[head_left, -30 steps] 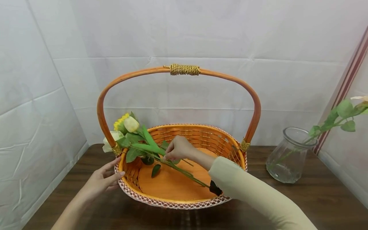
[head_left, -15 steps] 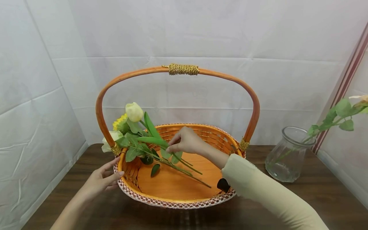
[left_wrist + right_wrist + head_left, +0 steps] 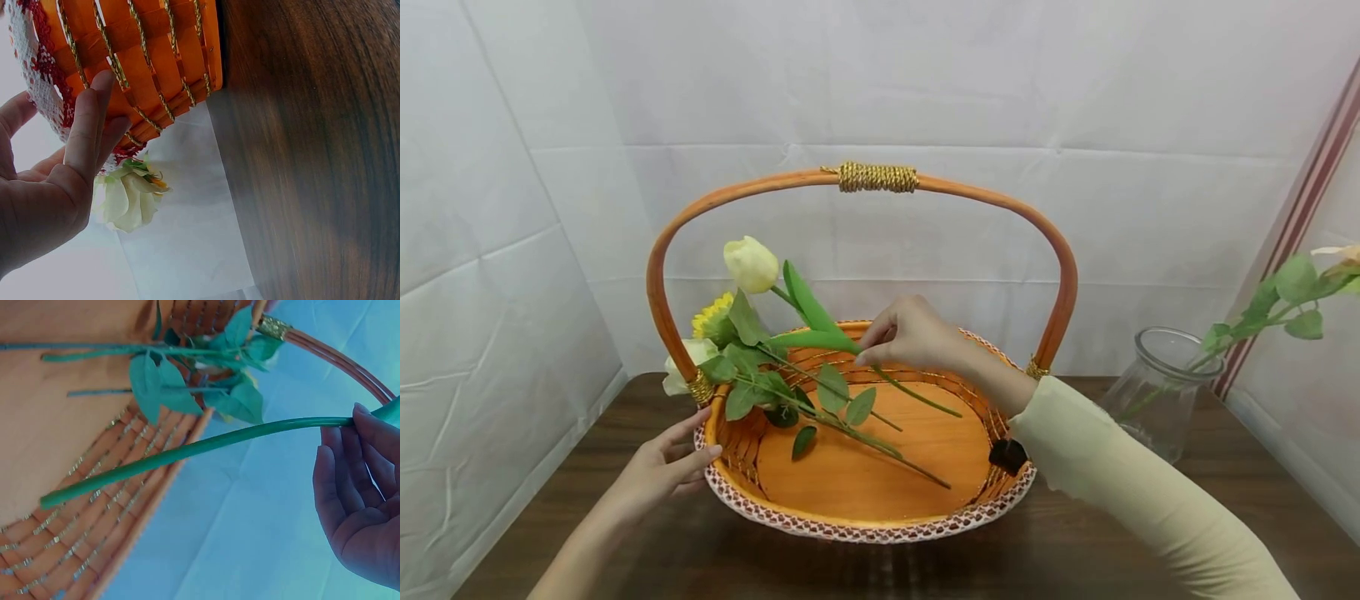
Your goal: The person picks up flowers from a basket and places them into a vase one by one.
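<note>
My right hand (image 3: 917, 333) pinches a pale yellow tulip (image 3: 751, 265) by its green stem (image 3: 206, 445), just below the leaves. The tulip's head leans up to the left and its stem end hangs over the orange wicker basket (image 3: 880, 533). My left hand (image 3: 658, 471) holds the basket's left rim, thumb on top and fingers (image 3: 84, 134) against the woven outside. Within the basket, a yellow sunflower (image 3: 713, 319) and a white rose (image 3: 692, 362) lie with their heads over the left rim. Their leafy stems stretch across the floor.
A tall handle (image 3: 880, 177) wrapped in gold cord arches over the basket. At the right, a glass vase (image 3: 1172, 375) holds a leafy flower stem (image 3: 1262, 312). A small black object (image 3: 1007, 457) sits at the basket's right inner edge. White cloth hangs behind the wooden table (image 3: 647, 558).
My right hand has lifted the tulip up and away from the other stems, moving right and back. The small black object has shifted right with the sleeve. My left hand stays on the rim.
</note>
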Demonstrator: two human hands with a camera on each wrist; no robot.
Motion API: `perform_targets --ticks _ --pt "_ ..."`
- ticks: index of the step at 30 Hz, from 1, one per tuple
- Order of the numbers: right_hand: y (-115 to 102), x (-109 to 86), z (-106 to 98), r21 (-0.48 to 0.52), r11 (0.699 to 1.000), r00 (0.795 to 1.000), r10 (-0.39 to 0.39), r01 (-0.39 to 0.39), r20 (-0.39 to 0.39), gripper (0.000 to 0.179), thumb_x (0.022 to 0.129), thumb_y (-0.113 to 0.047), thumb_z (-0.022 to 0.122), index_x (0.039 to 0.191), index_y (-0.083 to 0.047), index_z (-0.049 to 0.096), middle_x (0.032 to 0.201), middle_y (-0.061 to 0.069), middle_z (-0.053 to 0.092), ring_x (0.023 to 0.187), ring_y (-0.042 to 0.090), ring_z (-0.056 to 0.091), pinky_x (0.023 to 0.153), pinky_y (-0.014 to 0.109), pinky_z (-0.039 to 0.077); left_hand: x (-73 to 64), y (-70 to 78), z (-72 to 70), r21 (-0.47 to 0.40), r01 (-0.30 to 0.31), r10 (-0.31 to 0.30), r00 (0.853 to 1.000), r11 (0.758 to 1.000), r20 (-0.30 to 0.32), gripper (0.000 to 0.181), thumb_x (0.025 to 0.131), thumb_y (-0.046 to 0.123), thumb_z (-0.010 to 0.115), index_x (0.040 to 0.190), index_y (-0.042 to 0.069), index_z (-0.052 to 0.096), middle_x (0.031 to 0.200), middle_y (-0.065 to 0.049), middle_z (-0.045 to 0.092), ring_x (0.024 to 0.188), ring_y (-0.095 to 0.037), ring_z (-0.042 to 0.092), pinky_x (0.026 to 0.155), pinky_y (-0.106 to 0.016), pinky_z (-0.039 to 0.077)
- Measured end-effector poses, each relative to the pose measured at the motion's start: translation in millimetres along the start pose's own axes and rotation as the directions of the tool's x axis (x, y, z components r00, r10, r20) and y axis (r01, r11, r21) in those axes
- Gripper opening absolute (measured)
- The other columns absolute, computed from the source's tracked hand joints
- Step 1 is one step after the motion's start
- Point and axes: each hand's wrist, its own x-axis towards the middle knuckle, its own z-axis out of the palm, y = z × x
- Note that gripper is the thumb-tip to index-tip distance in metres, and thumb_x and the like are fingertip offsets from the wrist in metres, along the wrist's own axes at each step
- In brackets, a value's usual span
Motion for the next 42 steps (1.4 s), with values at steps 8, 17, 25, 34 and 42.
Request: perform_targets --ticks 8,17,25,34,42 --pt "1.2 -7.7 -17.3 -0.044 0.999 0.999 -0.026 0.025 -0.027 0.004 0.076 -0.01 0.073 0.079 -0.006 0.074 0.077 0.002 0.069 0.067 0.014 0.064 0.061 0.024 0.053 0.4 1.0 -0.6 0.002 -0.002 0.002 1.0 1.0 -0.002 0.067 0.093 0.021 0.053 0.146 0.005 0.014 0.128 -0.042 0.033 0.091 -0.025 0.062 0.082 -0.041 0.052" --pt "4.0 -26.8 -31.2 -0.08 0.996 0.999 -0.03 0.028 -0.02 0.005 0.077 -0.01 0.072 0.08 -0.006 0.074 0.076 0.001 0.069 0.066 0.013 0.063 0.062 0.025 0.053 0.2 0.3 -1.0 0.006 0.007 -0.007 1.0 1.0 -0.009 0.068 0.093 0.022 0.053 0.146 0.005 0.015 0.129 -0.042 0.032 0.091 -0.025 0.062 0.081 -0.04 0.053" --pt "16.6 -45.9 -38.6 -0.075 0.997 1.0 -0.016 0.015 -0.02 0.005 0.078 -0.009 0.071 0.08 -0.005 0.074 0.073 0.003 0.069 0.064 0.012 0.063 0.059 0.025 0.053 -0.1 0.6 -0.6 -0.001 0.016 -0.016 1.0 1.0 -0.007 0.068 0.093 0.022 0.053 0.146 0.005 0.014 0.129 -0.042 0.032 0.092 -0.025 0.062 0.082 -0.041 0.052" --pt "32.8 -64.4 -42.3 -0.022 0.998 0.998 0.064 -0.065 -0.022 0.006 0.078 -0.01 0.072 0.081 -0.005 0.074 0.073 0.005 0.069 0.063 0.013 0.062 0.059 0.032 0.054 -0.6 0.6 0.1 -0.009 0.014 -0.014 1.0 1.0 -0.005 0.068 0.093 0.021 0.053 0.146 0.004 0.014 0.129 -0.043 0.032 0.092 -0.025 0.062 0.082 -0.041 0.052" --pt "47.1 -80.4 -46.8 -0.055 0.998 0.998 0.041 -0.043 -0.048 0.006 0.079 -0.012 0.07 0.081 -0.007 0.074 0.073 0.0 0.069 0.057 0.013 0.054 0.051 0.025 0.047 -0.6 0.7 0.6 -0.006 0.003 -0.004 1.0 1.0 -0.009 0.068 0.093 0.021 0.053 0.146 0.004 0.014 0.129 -0.043 0.031 0.092 -0.025 0.062 0.082 -0.041 0.052"
